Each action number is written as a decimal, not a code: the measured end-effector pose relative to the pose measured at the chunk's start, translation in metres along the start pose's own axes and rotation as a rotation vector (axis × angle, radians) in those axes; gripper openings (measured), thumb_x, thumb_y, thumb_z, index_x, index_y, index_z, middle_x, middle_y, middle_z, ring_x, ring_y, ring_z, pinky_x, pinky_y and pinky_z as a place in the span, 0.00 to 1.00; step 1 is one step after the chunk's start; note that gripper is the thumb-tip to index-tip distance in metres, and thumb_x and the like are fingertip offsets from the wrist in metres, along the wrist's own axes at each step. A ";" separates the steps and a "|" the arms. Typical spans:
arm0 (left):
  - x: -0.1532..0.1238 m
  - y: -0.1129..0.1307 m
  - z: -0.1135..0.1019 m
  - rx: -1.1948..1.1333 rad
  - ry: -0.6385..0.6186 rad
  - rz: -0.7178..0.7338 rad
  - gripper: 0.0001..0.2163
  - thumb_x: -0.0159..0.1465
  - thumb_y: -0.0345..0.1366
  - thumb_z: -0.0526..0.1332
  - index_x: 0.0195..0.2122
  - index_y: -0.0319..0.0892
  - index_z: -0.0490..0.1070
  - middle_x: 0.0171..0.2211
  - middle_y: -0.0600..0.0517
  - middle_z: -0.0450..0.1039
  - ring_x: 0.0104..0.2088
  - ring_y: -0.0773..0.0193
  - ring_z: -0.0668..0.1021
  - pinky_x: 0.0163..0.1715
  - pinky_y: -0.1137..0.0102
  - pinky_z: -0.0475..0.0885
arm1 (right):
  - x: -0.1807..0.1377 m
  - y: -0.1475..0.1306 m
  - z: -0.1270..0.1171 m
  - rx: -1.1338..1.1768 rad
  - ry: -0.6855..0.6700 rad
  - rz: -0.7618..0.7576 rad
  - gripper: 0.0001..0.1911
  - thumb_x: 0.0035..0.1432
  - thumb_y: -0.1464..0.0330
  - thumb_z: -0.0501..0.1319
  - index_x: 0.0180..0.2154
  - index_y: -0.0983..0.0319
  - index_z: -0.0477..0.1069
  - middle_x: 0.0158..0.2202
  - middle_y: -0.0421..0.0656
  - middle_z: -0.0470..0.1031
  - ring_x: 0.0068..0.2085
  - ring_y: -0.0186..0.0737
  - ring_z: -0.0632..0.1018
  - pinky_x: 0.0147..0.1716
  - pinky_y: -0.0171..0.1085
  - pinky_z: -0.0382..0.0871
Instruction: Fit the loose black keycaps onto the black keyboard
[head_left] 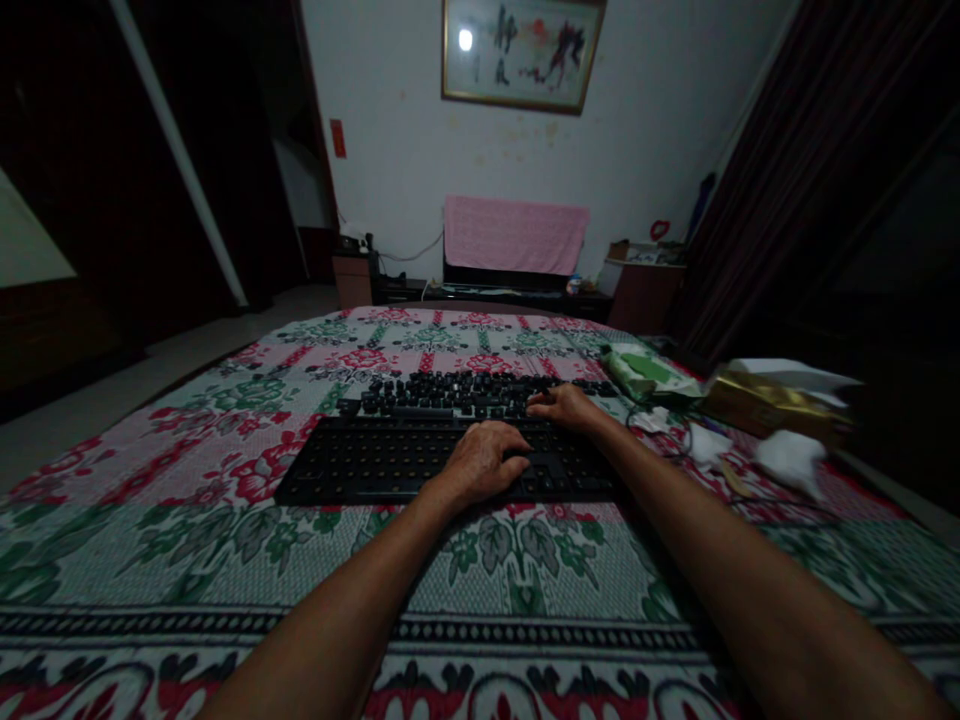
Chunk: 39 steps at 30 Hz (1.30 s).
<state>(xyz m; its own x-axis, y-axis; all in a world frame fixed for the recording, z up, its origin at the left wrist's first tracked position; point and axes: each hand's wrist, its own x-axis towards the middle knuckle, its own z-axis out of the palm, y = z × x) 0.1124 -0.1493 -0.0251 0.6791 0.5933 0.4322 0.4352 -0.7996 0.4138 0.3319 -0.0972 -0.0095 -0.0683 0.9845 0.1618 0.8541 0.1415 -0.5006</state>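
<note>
A black keyboard [360, 462] with its keycaps off lies on the patterned cloth in front of me, its key stems bare. My left hand [484, 462] rests on the middle of it, thumb and fingers apart and pointing right. Loose black keycaps [442, 385] are spread in a long band just behind the keyboard. My right hand [568, 408] reaches over the keyboard's back edge to these keycaps. Its fingers are drawn together at the right part of the band. What they hold, if anything, is too small to make out.
On the right lie a green-and-white wipes pack [649, 375], a gold tissue box [776, 395], crumpled white tissues [791, 460] and a thin dark cable [787, 508]. A floral cloth [255, 560] covers the surface. Farther back, a pink towel [516, 235] drapes over a dark screen.
</note>
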 end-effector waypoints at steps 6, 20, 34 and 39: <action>0.000 0.001 -0.001 -0.001 0.002 0.012 0.11 0.58 0.36 0.58 0.41 0.43 0.75 0.44 0.52 0.75 0.47 0.61 0.73 0.51 0.66 0.65 | -0.009 -0.004 -0.004 0.134 0.449 0.044 0.20 0.51 0.55 0.58 0.27 0.66 0.77 0.22 0.41 0.74 0.25 0.37 0.73 0.24 0.32 0.61; 0.000 0.003 -0.004 -0.015 -0.010 0.048 0.12 0.57 0.41 0.60 0.40 0.43 0.75 0.42 0.51 0.75 0.44 0.61 0.74 0.47 0.66 0.68 | -0.084 -0.046 -0.013 0.364 0.345 0.149 0.20 0.60 0.57 0.44 0.30 0.62 0.67 0.18 0.38 0.66 0.20 0.35 0.68 0.22 0.33 0.61; 0.000 0.003 -0.006 0.055 -0.044 0.062 0.13 0.57 0.41 0.58 0.42 0.43 0.75 0.43 0.51 0.74 0.46 0.61 0.73 0.49 0.67 0.66 | -0.129 -0.050 -0.015 0.818 -0.029 0.094 0.12 0.48 0.65 0.62 0.36 0.60 0.64 0.35 0.41 0.75 0.35 0.36 0.77 0.37 0.37 0.72; -0.001 0.004 -0.006 0.053 -0.045 0.053 0.12 0.57 0.40 0.59 0.41 0.44 0.75 0.42 0.52 0.74 0.45 0.61 0.73 0.48 0.67 0.67 | -0.125 -0.041 -0.013 0.774 -0.015 0.059 0.17 0.45 0.61 0.65 0.36 0.61 0.67 0.32 0.42 0.76 0.33 0.37 0.77 0.33 0.36 0.71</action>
<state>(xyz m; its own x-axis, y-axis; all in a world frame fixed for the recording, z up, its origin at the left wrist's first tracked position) 0.1102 -0.1521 -0.0191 0.7272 0.5462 0.4157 0.4278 -0.8343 0.3479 0.3123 -0.2275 0.0022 -0.0455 0.9932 0.1072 0.2536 0.1153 -0.9604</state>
